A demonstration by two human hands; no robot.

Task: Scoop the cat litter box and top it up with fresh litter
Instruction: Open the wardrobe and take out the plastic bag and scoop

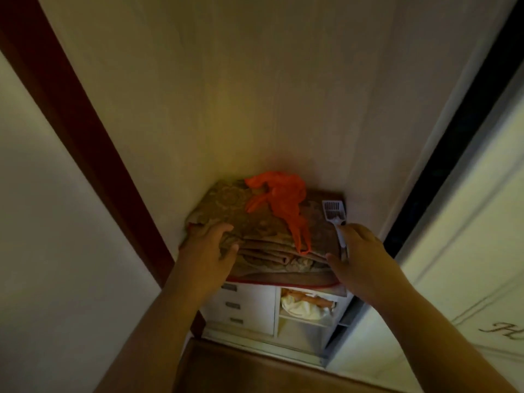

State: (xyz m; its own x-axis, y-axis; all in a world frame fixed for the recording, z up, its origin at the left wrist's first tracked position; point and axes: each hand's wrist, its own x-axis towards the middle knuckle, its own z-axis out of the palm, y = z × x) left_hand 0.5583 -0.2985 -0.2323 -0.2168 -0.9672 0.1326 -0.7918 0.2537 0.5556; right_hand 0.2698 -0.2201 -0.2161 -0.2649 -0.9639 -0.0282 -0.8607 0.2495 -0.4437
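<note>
Fingers of left hand (211, 246) curled round near left corner of one folded blanket (263, 236). Right hand (358, 251) loosely spread, fingertips touching handle of one white scoop (336, 215) at far right. One orange bag (280, 199) on blanket, atop cabinet (249, 307) with three drawers.

A small white cabinet (249, 304) with drawers stands in a corner, and a pile of folded brown cloth (263, 245) lies on top of it. An orange plastic bag (280, 199) lies on the cloth, and a white litter scoop (336, 215) lies on the right side of the pile. The left hand (209, 248) holds the left edge of the cloth, and the right hand (360, 251) touches the scoop's handle.
</note>
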